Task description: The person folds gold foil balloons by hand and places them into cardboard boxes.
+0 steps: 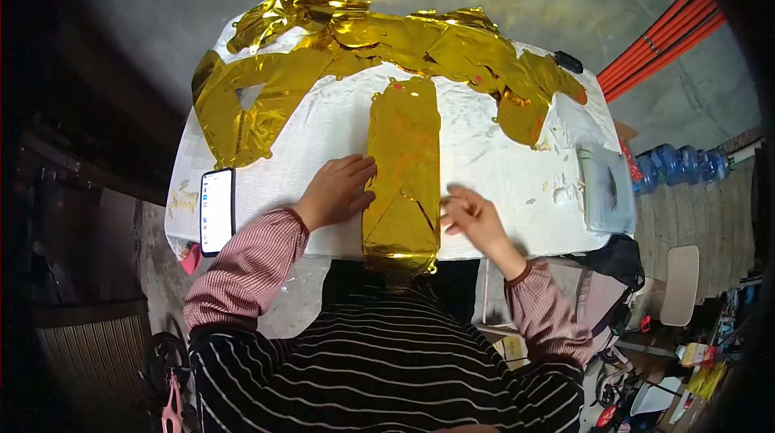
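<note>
A long gold foil balloon [402, 167], uninflated and folded into a flat strip, lies upright in my view at the middle of the table. Its lower end hangs over the near edge, and small tabs show at its top corners. My left hand [339, 189] rests with fingers extended against the strip's left edge. Beside the right edge is my right hand [475, 221], its fingers loosely bent and apart, with nothing visible in them. More flat gold foil balloons [270, 94] lie overlapping across the far side of the table.
The white table [323, 122] has a worn, peeling surface. A phone [216, 211] with a lit screen lies at left. Clear plastic bags [607, 189] are stacked at right, near a small black object [568, 62]. Orange pipes [662, 37] and blue water bottles [678, 168] stand beyond.
</note>
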Available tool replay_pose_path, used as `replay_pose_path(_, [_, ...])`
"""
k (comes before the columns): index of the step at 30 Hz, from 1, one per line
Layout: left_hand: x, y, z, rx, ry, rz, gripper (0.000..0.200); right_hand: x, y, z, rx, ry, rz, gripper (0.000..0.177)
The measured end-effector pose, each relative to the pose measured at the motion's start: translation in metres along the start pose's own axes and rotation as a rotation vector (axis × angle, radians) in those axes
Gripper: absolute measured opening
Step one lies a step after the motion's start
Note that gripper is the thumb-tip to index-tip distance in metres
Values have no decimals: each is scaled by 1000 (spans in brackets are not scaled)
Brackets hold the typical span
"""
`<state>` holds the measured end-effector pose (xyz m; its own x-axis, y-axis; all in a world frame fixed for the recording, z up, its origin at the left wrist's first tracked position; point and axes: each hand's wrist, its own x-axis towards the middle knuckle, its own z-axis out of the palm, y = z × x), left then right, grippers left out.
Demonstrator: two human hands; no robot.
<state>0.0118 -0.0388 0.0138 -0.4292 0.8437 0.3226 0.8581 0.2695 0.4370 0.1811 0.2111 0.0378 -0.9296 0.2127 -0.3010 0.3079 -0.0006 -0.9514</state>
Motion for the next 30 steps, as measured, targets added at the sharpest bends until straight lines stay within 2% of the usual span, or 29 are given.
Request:
replay_pose_path(3, [0, 0, -1, 53, 2, 11, 50, -12, -2, 16, 77, 3, 23, 38])
replay_pose_path(5, [0, -2, -1, 14, -12, 6, 48, -15, -11, 21, 202, -101, 139, 31])
replay_pose_path(6, [0, -4, -2, 18, -11, 10, 48, -13, -10, 23, 203, -100, 133, 31])
replay_pose_path(9, [3, -7, -11, 62, -31, 78, 55, 1, 4, 29, 512, -182, 268, 23])
replay_pose_path(10, [7, -6, -21, 3, -143, 51, 61, 3, 1, 34, 513, -180, 257, 23])
replay_pose_path(11, [10, -5, -27, -56, -255, 22, 66, 6, -2, 40, 645, -174, 326, 24])
replay_pose_path(12, [10, -4, -29, -47, -252, 28, 66, 8, -6, 42, 774, -170, 394, 26])
replay_pose_path(15, [8, 2, -29, 36, -230, 37, 74, 9, -14, 44, 848, -196, 379, 31])
replay_pose_path(17, [8, 4, -26, 45, -194, -37, 62, 13, -13, 44, 894, -204, 408, 33])
replay_pose_path(18, [6, 1, -22, 48, -196, -34, 62, 14, -12, 44, 897, -203, 405, 33])
replay_pose_path(20, [7, -4, -13, 120, -16, 29, 55, 11, -17, 46, 841, -160, 394, 32])
replay_pose_path(21, [8, -9, -9, 117, -16, 33, 55, 10, -18, 45, 841, -156, 392, 32])
replay_pose_path(24, [12, -16, -2, 77, -20, 138, 46, 8, -20, 36, 710, -139, 372, 29])
replay_pose_path(26, [13, -20, 1, -61, -91, 103, 42, 7, -20, 15, 294, -262, 221, 27])
replay_pose_path(27, [12, -18, 0, -57, -63, 102, 39, 6, -19, 9, 292, -267, 225, 27])
replay_pose_path(30, [12, -20, 4, -71, -32, 88, 37, 3, -14, -4, -889, 111, -688, 37])
